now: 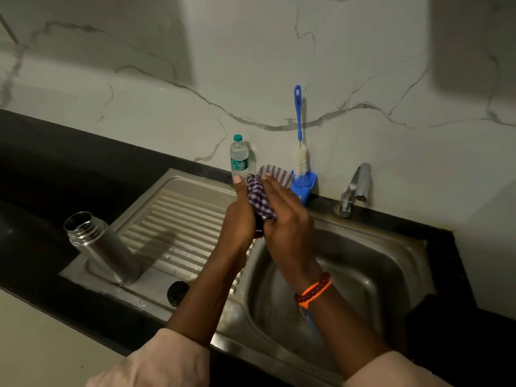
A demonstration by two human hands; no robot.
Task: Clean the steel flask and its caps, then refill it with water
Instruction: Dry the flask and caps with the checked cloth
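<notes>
**Cap drying under way at the sink**

Right, nearest us the basin of the sink (391, 275) sits on the right, and I can't make out any standing water in it; something blue lies low in the bowl, too hidden by the right arm to name. Just left of the bowl a dark round cap (176, 293) rests on the near edge of the drainboard. Further left, the steel flask (100, 247) stands on the drainboard's left end with its mouth uncovered; whether anything is inside I can't tell.

Over the middle, both hands are busy. The left hand (240, 219) grips a checked cloth (261, 199) from the left, thumb up, while the right hand (287, 219) presses flat against it from the right. A small dark thing peeks out between them, probably one of the caps, so the step looks like wiping a cap dry. Next would come setting it down and dealing with the flask, which needs a free hand.

At the far wall stands a small plastic bottle (239, 159), seemingly holding water, and to its right a blue holder (305, 188) with a bottle brush (300, 152) standing in it. Furthest right, the tap (356, 188) is not running.
</notes>
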